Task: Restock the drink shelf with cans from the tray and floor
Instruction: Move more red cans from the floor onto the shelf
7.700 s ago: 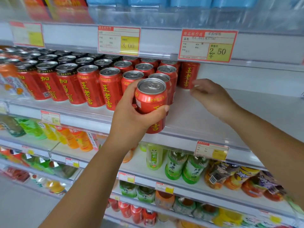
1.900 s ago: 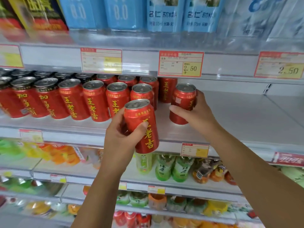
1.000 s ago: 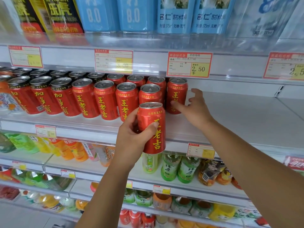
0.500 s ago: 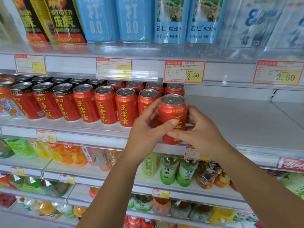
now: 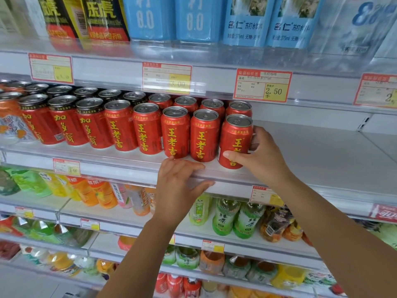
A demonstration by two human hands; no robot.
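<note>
A red can with yellow characters [image 5: 235, 134] stands upright at the right end of the front row on the white drink shelf [image 5: 322, 160]. My right hand [image 5: 258, 155] is wrapped around its lower right side. Several matching red cans [image 5: 175, 131] fill the shelf to the left in two rows. My left hand [image 5: 179, 183] holds nothing; its fingers are spread, resting against the shelf's front rail below the cans. No tray or floor is in view.
The shelf right of the held can is bare. Price tags [image 5: 262, 85] hang from the shelf above, which carries blue cartons [image 5: 194, 18]. Bottled teas [image 5: 225, 216] and juices [image 5: 92, 192] fill the lower shelves.
The can passed from my left hand to my right and now stands on the shelf at the row's right end. My left hand dropped to the shelf's front rail.
</note>
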